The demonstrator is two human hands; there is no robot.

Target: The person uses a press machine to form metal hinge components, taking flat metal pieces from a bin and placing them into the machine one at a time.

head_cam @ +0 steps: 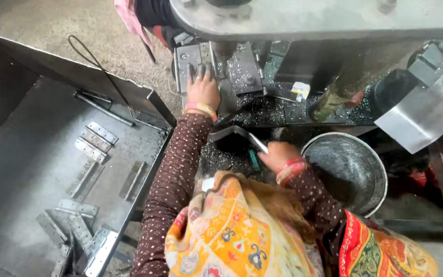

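Hands at a metal press

The left hand lies flat, fingers spread, on the metal plate at the surface's far edge; the right hand pinches a thin metal strip beside the round pan.

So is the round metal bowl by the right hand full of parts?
No, the round metal bowl beside the right hand shows only its bare grey inside, while the flat metal pieces lie in the tray.

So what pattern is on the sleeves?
Dark brown with small pale dots, clearest on the left sleeve in the head view.
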